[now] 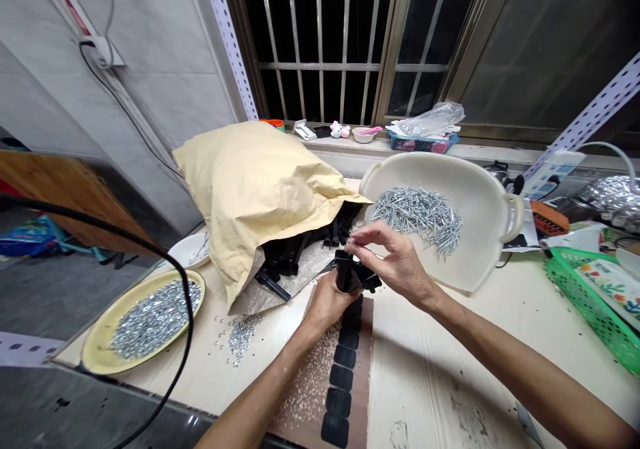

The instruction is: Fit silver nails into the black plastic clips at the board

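My left hand (327,299) is closed around a small black plastic part (350,276) held above the table. My right hand (390,259) hovers just over that part, fingers pinched together on something thin that looks like a screw, too small to be sure. Behind my hands a large cream tray (480,189) holds a heap of silver screws (423,212). A tan paper sack (255,182) lies open to the left, with more black plastic parts (300,249) spilling out. A row of black pieces (343,362) lies on a brown board (310,389) below my hands.
A yellow plate (97,349) of small silver washers sits at the front left, with loose washers (240,332) scattered beside it. A black cable (175,282) arcs over it. A green basket (595,302) stands at the right. Clutter lines the windowsill (380,139).
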`<state>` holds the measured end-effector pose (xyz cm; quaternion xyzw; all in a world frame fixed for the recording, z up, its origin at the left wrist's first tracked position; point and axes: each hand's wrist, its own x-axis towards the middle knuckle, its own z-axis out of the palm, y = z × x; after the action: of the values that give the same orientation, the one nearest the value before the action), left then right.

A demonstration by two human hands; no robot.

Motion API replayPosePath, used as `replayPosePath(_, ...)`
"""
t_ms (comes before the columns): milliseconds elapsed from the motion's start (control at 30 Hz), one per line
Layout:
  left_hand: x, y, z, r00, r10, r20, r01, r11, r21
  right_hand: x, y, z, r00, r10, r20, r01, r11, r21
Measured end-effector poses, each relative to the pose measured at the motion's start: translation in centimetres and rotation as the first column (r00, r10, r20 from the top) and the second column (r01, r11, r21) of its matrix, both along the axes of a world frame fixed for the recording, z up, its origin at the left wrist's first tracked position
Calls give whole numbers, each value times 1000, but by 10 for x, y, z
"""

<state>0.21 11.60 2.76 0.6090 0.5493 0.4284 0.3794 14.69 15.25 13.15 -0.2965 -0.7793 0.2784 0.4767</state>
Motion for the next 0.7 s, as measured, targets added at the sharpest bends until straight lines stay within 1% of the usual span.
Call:
replayPosePath(67, 1, 1, 3, 998, 26, 48, -25, 1000, -14, 5, 0, 5, 999, 20, 31, -21, 999, 27)
replayPosePath(133, 3, 3, 9, 987, 61, 152, -58, 998, -29, 11, -3, 9, 1000, -6, -13, 6, 1000, 5)
replayPosePath(167, 3, 4, 13, 975, 85, 205, -79, 996, -37, 13, -4, 7, 998, -36, -61, 33, 998, -44)
replayPosePath(200, 4, 5, 17, 962, 112, 249, -104, 994, -43, 15, -7, 3, 992, -73, -104, 60, 991, -121)
replayPosePath(267, 6, 6, 24, 944, 147, 295, -142, 989, -39, 13, -12, -12, 984, -129, -120, 89, 953, -291)
replayPosePath(300, 8, 6, 27, 943, 145, 299, -146, 989, -21, 9, -14, -23, 987, -129, -92, 88, 931, -355)
replayPosePath(367, 14, 5, 31, 952, 128, 278, -145, 989, 42, -4, -18, -43, 994, -95, -49, 65, 903, -425)
replayPosePath(400, 17, 4, 32, 961, 122, 249, -148, 985, 86, -11, -19, -51, 994, -90, -68, 51, 898, -437)
replayPosePath(467, 22, 2, 32, 975, 139, 173, -171, 968, 183, -22, -20, -59, 978, -120, -171, 30, 892, -451)
replayPosePath(567, 25, -3, 35, 985, 143, 92, -163, 946, 278, -29, -19, -56, 927, -195, -322, 18, 877, -480)
replayPosePath(700, 20, -6, 41, 994, 53, 93, -79, 948, 308, -26, -18, -46, 866, -176, -468, -93, 864, -495)
